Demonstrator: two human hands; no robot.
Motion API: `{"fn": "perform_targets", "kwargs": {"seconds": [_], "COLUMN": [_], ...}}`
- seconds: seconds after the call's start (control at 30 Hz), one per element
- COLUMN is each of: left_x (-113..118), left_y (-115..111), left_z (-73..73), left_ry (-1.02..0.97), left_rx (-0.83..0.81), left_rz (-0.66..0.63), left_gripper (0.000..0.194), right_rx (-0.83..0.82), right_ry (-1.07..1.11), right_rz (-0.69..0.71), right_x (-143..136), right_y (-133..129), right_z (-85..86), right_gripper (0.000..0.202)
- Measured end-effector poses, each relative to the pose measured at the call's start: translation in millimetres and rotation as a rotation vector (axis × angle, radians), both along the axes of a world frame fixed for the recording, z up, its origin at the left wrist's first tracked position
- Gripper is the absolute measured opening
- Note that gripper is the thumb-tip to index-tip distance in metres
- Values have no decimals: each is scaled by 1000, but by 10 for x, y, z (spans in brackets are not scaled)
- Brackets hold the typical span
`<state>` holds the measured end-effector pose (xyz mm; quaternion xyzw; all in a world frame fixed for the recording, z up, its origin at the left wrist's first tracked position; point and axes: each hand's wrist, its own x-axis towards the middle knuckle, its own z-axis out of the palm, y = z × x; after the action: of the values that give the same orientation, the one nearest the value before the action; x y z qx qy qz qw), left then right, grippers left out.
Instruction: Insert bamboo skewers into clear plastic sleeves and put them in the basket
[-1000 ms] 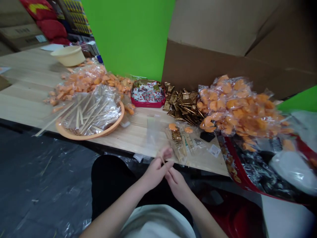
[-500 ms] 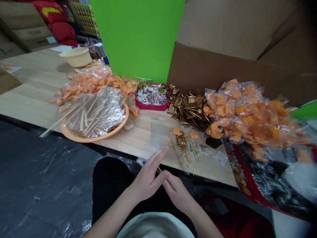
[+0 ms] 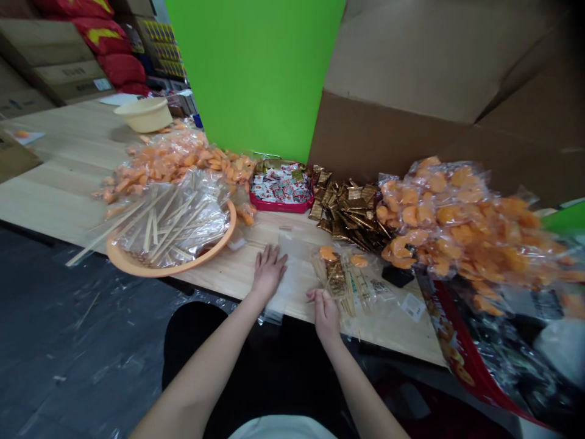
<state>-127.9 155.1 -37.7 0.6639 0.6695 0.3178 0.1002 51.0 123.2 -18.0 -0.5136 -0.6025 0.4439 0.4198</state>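
Note:
My left hand (image 3: 269, 272) lies palm down with its fingers spread, touching the left edge of a stack of clear plastic bags (image 3: 296, 268) on the table. At the right edge of the bags is my right hand (image 3: 325, 314), closed, thumb and fingers pressed together. What it holds, if anything, is too small to make out. Just beyond it lie filled clear packets with thin wooden sticks (image 3: 350, 292), a gold sachet (image 3: 336, 277) and orange pieces (image 3: 327, 253).
On the left, an orange basin (image 3: 171, 268) holds bagged wooden sticks (image 3: 159, 222). Behind are orange packets (image 3: 178, 152), a red tray of small sachets (image 3: 281, 206) and piled gold sachets (image 3: 351, 207). More orange packets (image 3: 457, 210) rise at the right, above a red box (image 3: 457, 332).
My hands were together near the table's front edge with a thin stick between them. They have parted; the left moved forward onto the bags, the right moved right towards the filled packets.

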Motion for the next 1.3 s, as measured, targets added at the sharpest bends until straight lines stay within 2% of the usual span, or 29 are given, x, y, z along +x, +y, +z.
{"fn": "perform_targets", "kwargs": {"seconds": [0.1,0.2,0.3,0.4,0.47,0.53,0.57,0.6,0.67,0.73,0.83,0.9,0.97,1.07,1.2,1.3], "left_x": [-37,-41,8,68,101,131,145,159,187,215,259,289,321,358,362,350], "left_y": [-15,-139,-386,-695,-861,-955,-974,-979,-972,-972,-1009,-1042,-1065,-1084,-1113,-1142], "left_z": [22,104,250,460,627,794,871,941,1055,1133,1192,1209,1224,1268,1351,1382], "left_ry": [27,17,-31,-129,-315,-625,-799,-956,-1165,-1246,-1285,-1308,-1333,-1362,-1408,-1426], "left_rx": [-3,56,155,124,44,-98,-186,-277,-435,-502,-497,-484,-495,-514,-529,-566], "left_rz": [-32,-56,-144,-264,-255,-244,-243,-242,-196,-99,-18,-8,-20,-38,-76,-122], "left_gripper": [20,22,25,32,54,87,93,92,75,57,41,35,32,31,32,31], "right_rx": [-89,-214,-346,-379,-343,-281,-249,-214,-136,-11,179,193,166,184,147,142], "right_ry": [-10,1,34,77,91,72,48,17,-33,-14,138,281,365,303,116,71], "right_rz": [-18,0,104,176,223,294,338,374,379,256,-21,-74,-9,141,300,339], "right_x": [33,20,-55,-119,-133,-129,-120,-105,-44,67,276,367,380,297,195,185], "right_y": [68,229,343,298,186,47,-18,-74,-139,-137,-79,-76,-125,-223,-240,-201], "right_z": [-21,53,156,331,503,695,787,871,1006,1107,1253,1367,1474,1555,1510,1455], "right_gripper": [42,47,51,39,30,26,24,24,24,29,36,31,26,30,32,34]}}
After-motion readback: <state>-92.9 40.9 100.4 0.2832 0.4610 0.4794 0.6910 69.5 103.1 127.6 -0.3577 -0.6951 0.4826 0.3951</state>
